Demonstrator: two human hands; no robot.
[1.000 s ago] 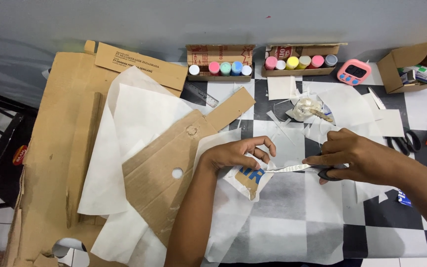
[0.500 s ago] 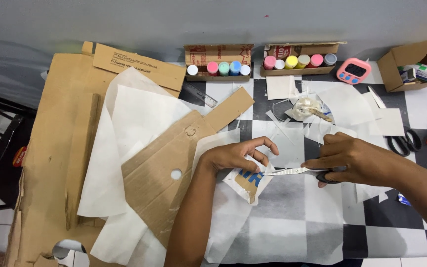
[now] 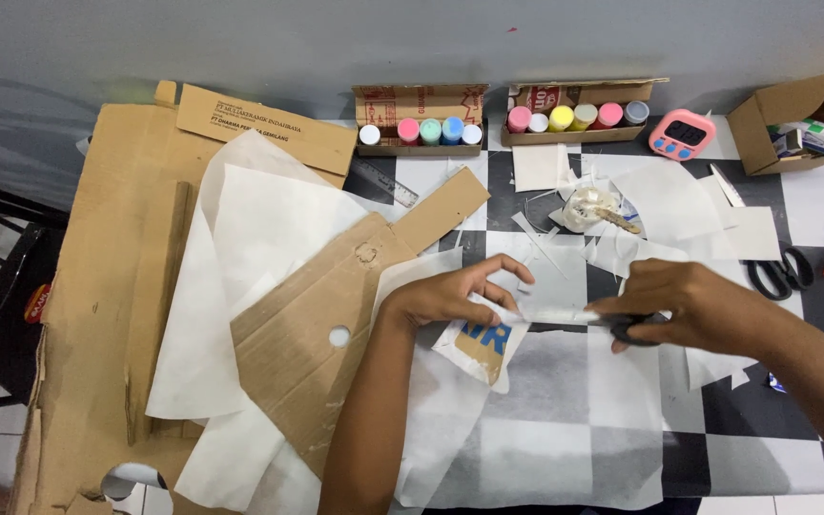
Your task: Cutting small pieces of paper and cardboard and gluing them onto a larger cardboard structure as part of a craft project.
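Note:
My left hand (image 3: 450, 298) rests on the white paper and pins a small cardboard piece (image 3: 481, 345), partly wrapped in white paper, with its fingertips. My right hand (image 3: 693, 307) is closed around a dark-handled tool (image 3: 639, 330). A thin white strip (image 3: 555, 315) runs from that hand to the fingers of the left one. Whether the strip is paper or a blade I cannot tell. Just left of my left forearm lies a guitar-shaped cardboard cutout (image 3: 336, 324) with a round hole, lying among white paper sheets (image 3: 269, 229).
Two open boxes of coloured paint bottles (image 3: 422, 129) (image 3: 574, 116) stand at the back, with a pink timer (image 3: 682, 133) beside them. A glue cup (image 3: 588, 205), black scissors (image 3: 776, 274), a ruler (image 3: 385, 181) and a cardboard box (image 3: 793, 124) lie around. Large flat cardboard (image 3: 116, 267) covers the left.
My right hand has shifted slightly left towards the left hand along the white strip. The left hand stays pressed on the small cardboard piece.

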